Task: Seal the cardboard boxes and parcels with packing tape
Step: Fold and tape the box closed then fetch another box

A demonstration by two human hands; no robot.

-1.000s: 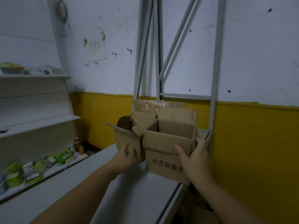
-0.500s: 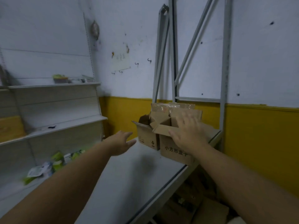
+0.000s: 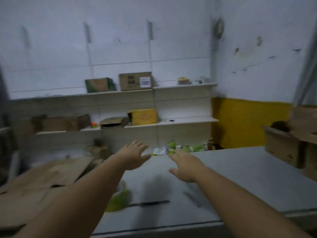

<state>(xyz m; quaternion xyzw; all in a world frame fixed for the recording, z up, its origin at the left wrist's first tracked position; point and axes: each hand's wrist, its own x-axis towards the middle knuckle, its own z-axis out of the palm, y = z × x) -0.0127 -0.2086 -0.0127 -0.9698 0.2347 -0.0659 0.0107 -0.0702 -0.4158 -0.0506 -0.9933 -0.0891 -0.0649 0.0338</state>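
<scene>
Hands out over the grey table point(image 3: 240, 177): we count two, side by side, and neither holds anything. Our left hand point(image 3: 135, 157) is palm down with its fingers straight and spread. Our right hand point(image 3: 187, 167) lies the same way, thumb out, just beside the left and apart from it. The picture is blurred, so we cannot tell whether either palm touches the table.

Two open boxes point(image 3: 283, 148) stand at the table's right end, well apart from our hands. Their flaps are up, and the frame edge cuts off the nearer one.

Flat cardboard point(image 3: 42, 182) lies to our left; we cannot count the sheets. On the table near us are one green packet point(image 3: 118, 200) and one dark slim thing point(image 3: 149, 203), too blurred to name.

On the shelves point(image 3: 187, 119) behind, the top board carries two cartons point(image 3: 135, 81), one with a white label. The middle board holds one yellow carton point(image 3: 144, 116).
</scene>
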